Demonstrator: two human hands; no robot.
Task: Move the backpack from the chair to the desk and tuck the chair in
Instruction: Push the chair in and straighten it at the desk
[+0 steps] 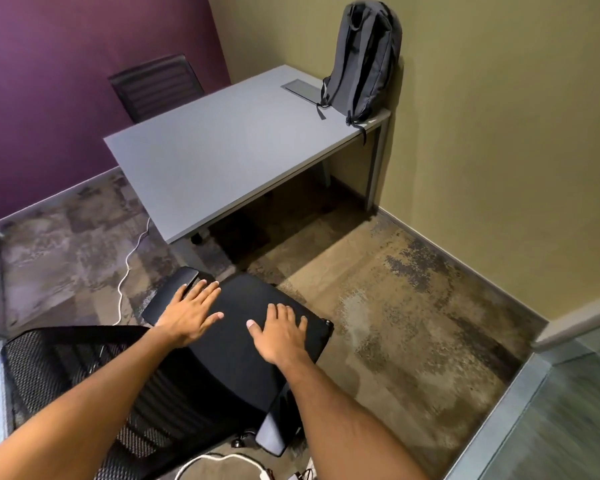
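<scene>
- Two hands, left hand [191,313] and right hand [280,332], lie open and flat on the black chair [236,341] seat, gripping nothing.
- Grey backpack [362,60] stands upright on the desk [222,150], against the wall.

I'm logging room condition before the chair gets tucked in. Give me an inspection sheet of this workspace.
Surface: grey desk against the olive wall, a cable hatch set in its top.
Job's things: grey backpack stands upright on the desk's far corner, leaning on the wall; black office chair is out on the carpet, not tucked in.
Clutter: nothing seen on the desk.
Hands: left hand and right hand lie flat and open on the chair's seat.
Cables: white cable runs on the carpet left of the desk; another white cable lies beneath the chair.
Surroundings: second dark chair by the purple wall.
</scene>
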